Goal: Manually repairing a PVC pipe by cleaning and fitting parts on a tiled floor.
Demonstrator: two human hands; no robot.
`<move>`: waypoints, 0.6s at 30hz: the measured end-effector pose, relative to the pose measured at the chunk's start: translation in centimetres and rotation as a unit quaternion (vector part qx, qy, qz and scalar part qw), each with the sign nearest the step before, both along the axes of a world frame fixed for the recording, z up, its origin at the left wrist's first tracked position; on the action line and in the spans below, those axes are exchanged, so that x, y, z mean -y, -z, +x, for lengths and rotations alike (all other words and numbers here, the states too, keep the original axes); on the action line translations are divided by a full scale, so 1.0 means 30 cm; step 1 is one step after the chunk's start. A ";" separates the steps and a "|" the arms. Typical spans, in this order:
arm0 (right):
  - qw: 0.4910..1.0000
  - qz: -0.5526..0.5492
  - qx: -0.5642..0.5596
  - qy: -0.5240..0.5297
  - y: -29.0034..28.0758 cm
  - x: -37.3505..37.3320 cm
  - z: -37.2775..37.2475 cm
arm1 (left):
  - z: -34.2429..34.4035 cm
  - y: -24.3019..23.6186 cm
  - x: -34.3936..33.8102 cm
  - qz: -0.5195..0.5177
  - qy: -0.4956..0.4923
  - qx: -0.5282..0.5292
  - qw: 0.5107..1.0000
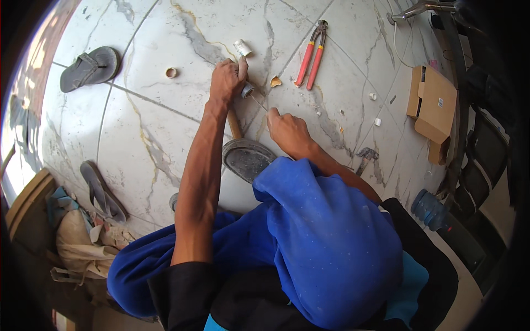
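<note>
My left hand (228, 80) is closed around a short grey cylindrical piece (247, 90), its end showing below the thumb side. A thin metal rod (259, 103) runs from that end to my right hand (288, 131), whose fingers are curled on it; its grip is hidden in the fist. Just beyond my left hand lies a short white pipe piece (242, 48). A wooden handle (234, 124) passes under my left wrist, its far end hidden. It meets a dusty black oval object (248, 159) by my knee, whose kind I cannot tell.
Pincers with red handles (312, 62) lie ahead on the marble-look tiles. A brown ring (171, 72), an orange-brown shard (275, 81) and a hammer (367, 157) are scattered around. Sandals (91, 69) lie left; a cardboard box (436, 105) and blue bottle (430, 209) stand right.
</note>
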State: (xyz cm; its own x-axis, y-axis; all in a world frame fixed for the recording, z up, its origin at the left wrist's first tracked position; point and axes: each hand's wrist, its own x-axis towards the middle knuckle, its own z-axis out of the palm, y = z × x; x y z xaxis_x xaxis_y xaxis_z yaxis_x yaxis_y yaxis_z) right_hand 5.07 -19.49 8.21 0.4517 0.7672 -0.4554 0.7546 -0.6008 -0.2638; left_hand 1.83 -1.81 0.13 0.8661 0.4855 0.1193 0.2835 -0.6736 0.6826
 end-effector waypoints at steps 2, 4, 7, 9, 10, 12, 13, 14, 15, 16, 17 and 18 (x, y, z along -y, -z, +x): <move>0.999 -0.052 -0.008 0.011 -0.060 0.089 0.000 | 0.015 -0.010 -0.010 -0.031 -0.001 0.015 0.999; 0.991 -0.114 -0.046 0.058 -0.124 0.139 0.003 | 0.006 -0.025 0.005 -0.068 -0.001 0.022 0.997; 0.993 -0.088 -0.054 0.050 -0.114 0.120 -0.009 | 0.014 -0.055 0.021 -0.096 -0.024 0.014 0.995; 0.996 -0.061 -0.049 0.049 -0.079 0.078 -0.013 | 0.009 -0.053 0.016 -0.078 -0.024 0.008 0.997; 0.997 -0.039 -0.044 0.044 -0.063 0.061 -0.010 | 0.009 -0.046 0.017 -0.065 -0.029 0.002 0.997; 0.997 -0.022 -0.052 0.049 -0.045 0.032 -0.005 | 0.005 -0.027 0.007 -0.090 -0.043 -0.008 0.995; 0.998 -0.005 -0.048 0.041 -0.037 0.020 -0.005 | -0.001 -0.017 0.000 -0.101 -0.046 -0.018 0.994; 0.998 0.009 -0.043 0.033 -0.030 0.013 -0.001 | 0.005 -0.023 0.003 -0.114 -0.047 -0.027 0.992; 0.998 0.009 -0.043 0.039 -0.023 0.006 0.003 | 0.012 -0.027 0.010 -0.099 -0.058 -0.009 0.993; 0.998 0.020 -0.044 0.034 -0.015 0.000 0.005 | 0.014 -0.032 0.016 -0.100 -0.054 -0.010 0.994; 0.998 0.033 -0.044 0.028 -0.011 -0.007 0.007 | 0.016 -0.034 0.015 -0.110 -0.057 -0.011 0.992; 0.998 0.033 -0.045 0.031 -0.009 -0.010 0.007 | 0.018 -0.036 0.015 -0.121 -0.061 -0.012 0.991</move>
State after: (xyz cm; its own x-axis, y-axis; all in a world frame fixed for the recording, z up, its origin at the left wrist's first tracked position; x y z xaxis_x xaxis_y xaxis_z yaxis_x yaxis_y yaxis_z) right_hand 5.28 -19.20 8.48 0.4599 0.7683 -0.4452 0.6877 -0.6254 -0.3688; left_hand 2.38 -2.26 1.20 0.8008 0.5981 -0.0327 0.3701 -0.4512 0.8121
